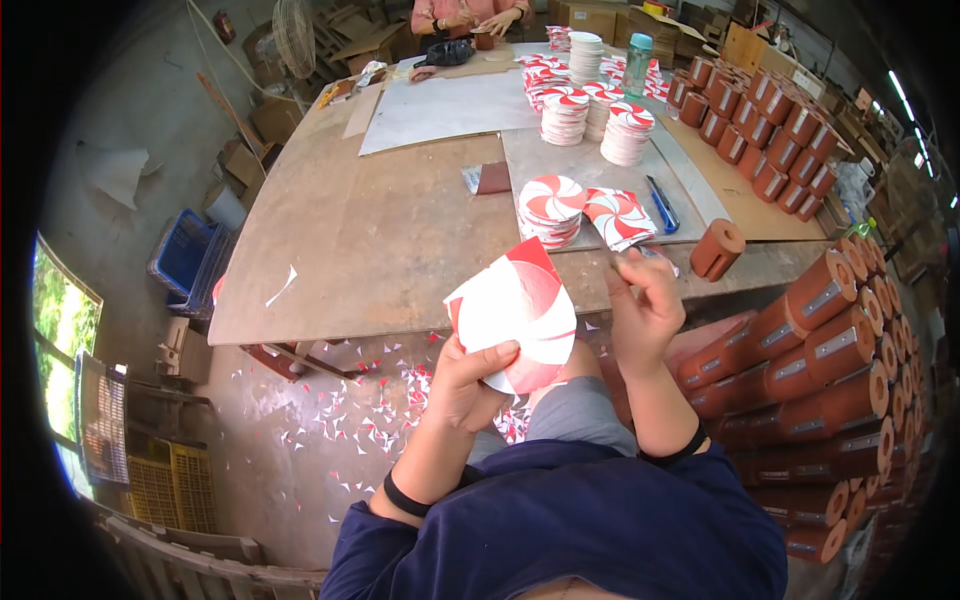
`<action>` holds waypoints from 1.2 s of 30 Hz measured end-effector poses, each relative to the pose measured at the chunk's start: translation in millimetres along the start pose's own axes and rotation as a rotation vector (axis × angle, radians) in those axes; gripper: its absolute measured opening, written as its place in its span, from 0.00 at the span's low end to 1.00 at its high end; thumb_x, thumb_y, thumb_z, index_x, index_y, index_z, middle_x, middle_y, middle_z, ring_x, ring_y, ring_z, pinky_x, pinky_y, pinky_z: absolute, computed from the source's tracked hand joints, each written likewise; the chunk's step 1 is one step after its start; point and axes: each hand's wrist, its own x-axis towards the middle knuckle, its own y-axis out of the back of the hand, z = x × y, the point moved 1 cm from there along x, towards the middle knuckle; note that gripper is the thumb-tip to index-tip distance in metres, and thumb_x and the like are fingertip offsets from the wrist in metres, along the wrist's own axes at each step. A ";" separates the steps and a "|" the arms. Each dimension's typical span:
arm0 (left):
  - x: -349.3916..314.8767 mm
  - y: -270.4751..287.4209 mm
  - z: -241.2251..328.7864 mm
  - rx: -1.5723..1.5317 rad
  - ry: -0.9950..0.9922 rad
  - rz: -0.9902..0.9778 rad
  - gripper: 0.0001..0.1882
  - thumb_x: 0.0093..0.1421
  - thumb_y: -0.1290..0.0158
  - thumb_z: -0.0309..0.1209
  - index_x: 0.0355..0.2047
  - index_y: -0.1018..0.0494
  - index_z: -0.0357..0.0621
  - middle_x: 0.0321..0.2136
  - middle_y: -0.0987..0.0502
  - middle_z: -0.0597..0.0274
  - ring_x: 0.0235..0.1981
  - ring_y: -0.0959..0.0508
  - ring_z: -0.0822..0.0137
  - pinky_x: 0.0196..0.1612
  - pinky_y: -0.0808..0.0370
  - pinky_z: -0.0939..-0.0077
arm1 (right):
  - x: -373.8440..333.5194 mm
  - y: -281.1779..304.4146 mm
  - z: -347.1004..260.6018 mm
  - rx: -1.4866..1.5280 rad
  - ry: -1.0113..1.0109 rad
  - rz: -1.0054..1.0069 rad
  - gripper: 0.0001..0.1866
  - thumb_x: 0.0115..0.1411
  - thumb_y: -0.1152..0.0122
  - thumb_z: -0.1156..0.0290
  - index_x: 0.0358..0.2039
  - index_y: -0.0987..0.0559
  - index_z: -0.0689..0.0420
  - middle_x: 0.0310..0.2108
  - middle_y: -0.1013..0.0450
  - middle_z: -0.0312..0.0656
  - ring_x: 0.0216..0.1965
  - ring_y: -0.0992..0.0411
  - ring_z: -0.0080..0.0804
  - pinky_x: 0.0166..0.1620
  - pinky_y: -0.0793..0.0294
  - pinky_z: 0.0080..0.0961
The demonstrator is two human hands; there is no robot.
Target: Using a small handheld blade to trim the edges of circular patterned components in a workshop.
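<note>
The left hand (pixel 470 385) pinches a red-and-white card (pixel 512 315), thumb on top, on the person's side of the nearest disc stack (pixel 552 202). The right hand (pixel 648 305), right of that stack, has curled fingers; I cannot tell whether they grip anything. Swirl cards (pixel 618 218) lie just right of the stack, a blue cutter (pixel 662 206) farther right.

- A grey wall (pixel 165 110) stands on the left.
- Green and bright light show in the window (pixel 58 320).
- A big brown table (pixel 390 230) fills the middle.
- The floor (pixel 235 430) is dull brown-grey.
- 1 round fan (pixel 293 38) stands at the back.
- Long white lights (pixel 900 92) glow on the right.
</note>
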 end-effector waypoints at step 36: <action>25.8 32.6 -10.0 -0.546 0.128 0.082 0.11 0.54 0.58 0.24 0.38 0.38 0.32 0.33 0.29 0.53 0.32 0.26 0.65 0.32 0.24 0.78 | -2.6 -9.8 -34.8 -0.110 0.356 -0.220 0.15 0.34 0.42 0.83 0.27 0.23 0.56 0.23 0.34 0.36 0.23 0.36 0.30 0.36 0.34 0.31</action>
